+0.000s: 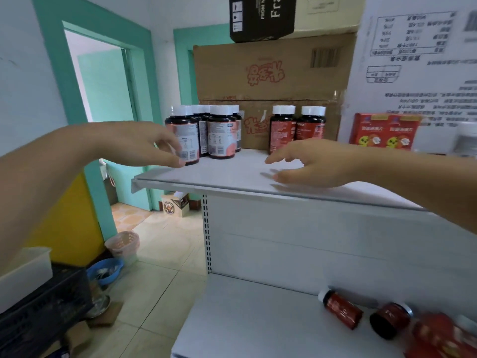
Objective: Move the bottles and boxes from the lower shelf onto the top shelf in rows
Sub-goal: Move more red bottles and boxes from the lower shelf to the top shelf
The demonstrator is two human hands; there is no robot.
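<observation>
Top shelf (232, 177): flat white metal with a bare strip along the front. The goods I have to line up stand at its back.
Lower shelf (258, 319): what I have yet to lift lies at its right end, well below my hands.
Cartons (271, 71): big brown cardboard, stacked behind the rows like a back wall.
Red boxes (384, 133): upright at the right of the top shelf. I judge them light and stiff but crushable, best taken by the two side faces.
Pale-label bottles (222, 133): a tight cluster at the left of the top shelf, white caps up.
Red-label bottles (282, 130): a pair side by side, just right of that cluster.
Lying bottles (343, 310): two dark ones on their sides on the lower shelf, with a blurred red thing beside them that I cannot identify.
Handling: hard, smooth plastic by the look, light to middling, and they would roll while lying down. I would wrap the body at the label, not the cap.
Left hand (144, 143): raised to shelf height, fingers slack and loosely bent, tips in front of the nearest pale bottle's label. It holds nothing that I can see, and I cannot tell whether it touches.
Right hand (317, 164): palm down low over the bare shelf front, fingers spread and relaxed, empty.
</observation>
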